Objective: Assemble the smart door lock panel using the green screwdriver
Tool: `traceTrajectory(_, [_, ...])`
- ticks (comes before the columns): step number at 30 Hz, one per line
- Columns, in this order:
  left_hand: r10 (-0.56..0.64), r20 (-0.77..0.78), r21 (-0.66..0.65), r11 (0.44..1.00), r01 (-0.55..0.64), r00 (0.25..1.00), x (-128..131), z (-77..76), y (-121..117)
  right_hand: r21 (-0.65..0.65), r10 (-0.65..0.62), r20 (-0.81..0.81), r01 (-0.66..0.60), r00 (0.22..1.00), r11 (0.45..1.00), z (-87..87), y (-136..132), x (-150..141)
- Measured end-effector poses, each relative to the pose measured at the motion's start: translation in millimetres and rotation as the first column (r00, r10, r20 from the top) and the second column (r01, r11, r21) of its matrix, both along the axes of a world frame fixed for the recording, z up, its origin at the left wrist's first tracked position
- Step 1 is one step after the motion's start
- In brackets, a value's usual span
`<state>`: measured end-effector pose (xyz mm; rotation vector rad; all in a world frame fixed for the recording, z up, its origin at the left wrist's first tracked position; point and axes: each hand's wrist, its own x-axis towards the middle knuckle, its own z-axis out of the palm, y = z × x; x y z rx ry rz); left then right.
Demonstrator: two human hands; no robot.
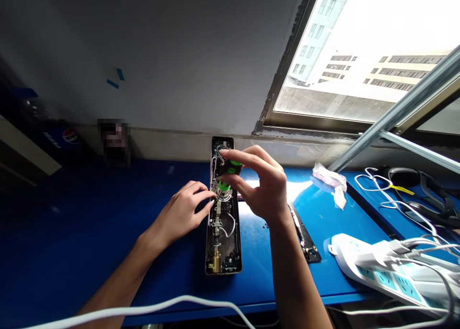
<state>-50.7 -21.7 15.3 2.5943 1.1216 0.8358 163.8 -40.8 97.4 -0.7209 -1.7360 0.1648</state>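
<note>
A long black metal housing (230, 243), which looks like an opened lock casing, lies on the blue table with its inside facing up. White wires, metal mechanism parts and a brass-coloured part (216, 262) show in it. My right hand (264, 183) is closed around a screwdriver (225, 186) with a green and black handle, its shaft slanting down into the middle of the housing. Beside the housing's left edge, my left hand (187, 207) has thumb and index finger drawn together near the screwdriver's tip. What those fingertips hold is too small to make out.
A dark narrow plate (309, 252) lies right of my right forearm, near a white power strip (381, 271) crowded with plugs. Clear plastic wrapping (329, 178) lies farther back. A white cable (179, 300) crosses the front. Black straps and cables (413, 190) lie far right.
</note>
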Motion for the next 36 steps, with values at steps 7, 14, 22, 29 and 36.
traceTrajectory(7, [-0.009, 0.011, -0.008, 1.000, 0.009, 1.000, 1, 0.8, 0, -0.111, 0.180, 0.028, -0.176, 0.983, 0.978, 6.2, -4, -2])
traceTrajectory(14, [0.003, 0.014, -0.016, 1.000, -0.003, 1.000, 1, 2.5, -1, 0.015, -0.060, 0.019, 0.060, 0.998, 0.998, 5.3, -6, -5])
traceTrajectory(22, [0.008, 0.016, -0.019, 1.000, -0.008, 1.000, 4, 6.9, -3, -0.053, 0.089, 0.067, -0.085, 0.994, 0.995, 6.1, -10, -7])
traceTrajectory(29, [0.012, 0.060, 0.010, 1.000, -0.012, 0.998, 6, 7.1, -5, -0.129, 0.107, 0.049, -0.100, 0.993, 0.987, -1.3, -12, -5])
traceTrajectory(36, [0.023, 0.085, 0.019, 1.000, -0.025, 0.996, 8, 4.3, -5, -0.051, 0.155, 0.133, -0.150, 0.979, 0.987, 2.1, -15, -8])
